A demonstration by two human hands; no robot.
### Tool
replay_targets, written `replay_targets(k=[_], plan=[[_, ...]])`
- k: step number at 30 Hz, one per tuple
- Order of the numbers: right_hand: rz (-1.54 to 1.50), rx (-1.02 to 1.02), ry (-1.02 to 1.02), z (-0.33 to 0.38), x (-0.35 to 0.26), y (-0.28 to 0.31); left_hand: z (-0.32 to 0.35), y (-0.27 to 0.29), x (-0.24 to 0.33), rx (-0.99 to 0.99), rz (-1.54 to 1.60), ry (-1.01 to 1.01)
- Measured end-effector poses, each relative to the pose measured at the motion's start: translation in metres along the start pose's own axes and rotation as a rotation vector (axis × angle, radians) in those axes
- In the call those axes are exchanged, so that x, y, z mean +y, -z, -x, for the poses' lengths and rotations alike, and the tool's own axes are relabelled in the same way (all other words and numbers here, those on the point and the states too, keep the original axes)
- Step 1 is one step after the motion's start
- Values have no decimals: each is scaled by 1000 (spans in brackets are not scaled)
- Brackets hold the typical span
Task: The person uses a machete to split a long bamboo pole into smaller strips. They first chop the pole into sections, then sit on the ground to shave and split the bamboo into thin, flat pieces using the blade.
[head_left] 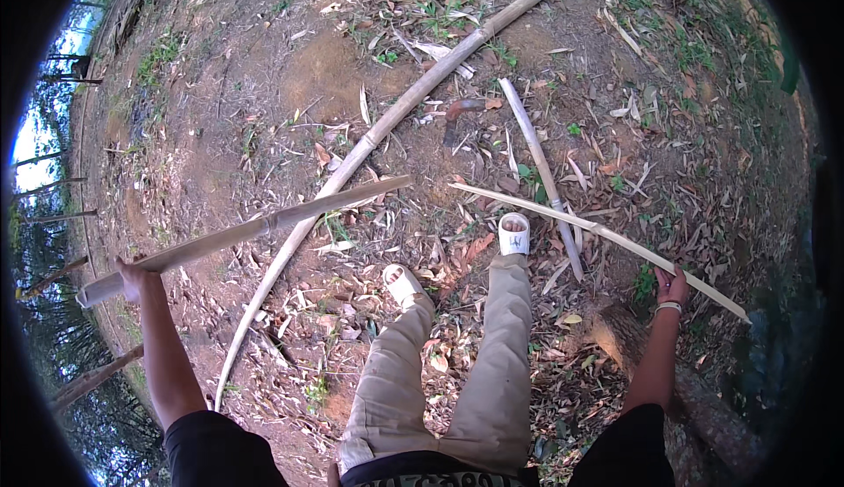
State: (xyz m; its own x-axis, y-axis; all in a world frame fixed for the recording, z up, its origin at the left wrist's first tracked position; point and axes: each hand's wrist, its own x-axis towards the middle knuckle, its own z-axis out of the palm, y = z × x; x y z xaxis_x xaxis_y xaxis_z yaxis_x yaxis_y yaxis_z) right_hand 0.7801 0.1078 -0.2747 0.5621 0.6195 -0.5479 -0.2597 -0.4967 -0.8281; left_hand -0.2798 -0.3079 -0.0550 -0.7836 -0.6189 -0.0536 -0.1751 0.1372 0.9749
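Observation:
My left hand (pixel 138 279) is closed around the near end of a wide bamboo piece (pixel 286 215), which slants up to the right and crosses over a long bamboo pole (pixel 400 111). On the other side, my right hand (pixel 672 286) grips a thinner, pale split bamboo strip (pixel 587 222) near its right end. That strip reaches left to a point in front of my feet and passes across a shorter bamboo length (pixel 538 155) lying on the ground. The two held pieces are apart, their inner ends facing each other.
A thick log (pixel 622 333) lies at the lower right, beside my right arm. Beyond my feet, in white sandals (pixel 514 236), rests a curved reddish-brown object (pixel 464 108) whose kind I cannot make out. Dry leaves and bamboo scraps litter the dirt (pixel 325 74). Trees stand at far left.

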Motion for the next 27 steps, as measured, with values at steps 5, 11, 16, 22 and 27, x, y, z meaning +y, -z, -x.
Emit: replay_targets(k=[5,11,16,22,27], plan=[[-15,-125,249,-22,-116,-65,-11,177,-22,556,-2,81],[-89,-268,452,-1,-242,-189,102,346,-175,518,235,381],[-236,-435,563,47,-260,-326,196,362,-313,313,299,703],[-219,-848,404,180,-165,-508,278,202,-357,-197,34,864],[-149,-1116,161,230,-5,-594,331,100,-340,-1201,-444,205]])
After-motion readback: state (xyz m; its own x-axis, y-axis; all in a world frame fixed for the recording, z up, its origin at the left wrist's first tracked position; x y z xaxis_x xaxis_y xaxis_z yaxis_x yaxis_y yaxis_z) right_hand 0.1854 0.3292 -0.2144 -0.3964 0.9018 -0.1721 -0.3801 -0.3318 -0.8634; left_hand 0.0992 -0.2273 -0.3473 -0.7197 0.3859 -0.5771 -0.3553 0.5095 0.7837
